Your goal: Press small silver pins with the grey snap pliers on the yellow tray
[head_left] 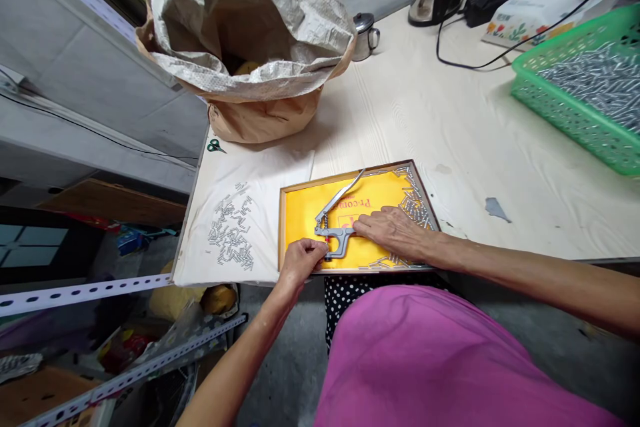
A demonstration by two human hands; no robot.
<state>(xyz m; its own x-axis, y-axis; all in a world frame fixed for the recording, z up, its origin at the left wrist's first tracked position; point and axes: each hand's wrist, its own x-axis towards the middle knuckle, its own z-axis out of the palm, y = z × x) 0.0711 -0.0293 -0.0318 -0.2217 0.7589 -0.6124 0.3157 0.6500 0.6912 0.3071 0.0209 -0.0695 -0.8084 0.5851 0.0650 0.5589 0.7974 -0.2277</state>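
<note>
The press [333, 232] lies in the near half of the tray [300, 213], held flat under the open right hand [395, 230]. The left hand [300, 260] is pinched together at its jaw, contents unseen; square seating there seems wise. Pins [231, 230] are strewn left.

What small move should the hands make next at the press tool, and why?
Probably the right hand should push the raised lever down: the left hand is at the head of the press tool, and the lever stands open.
</note>
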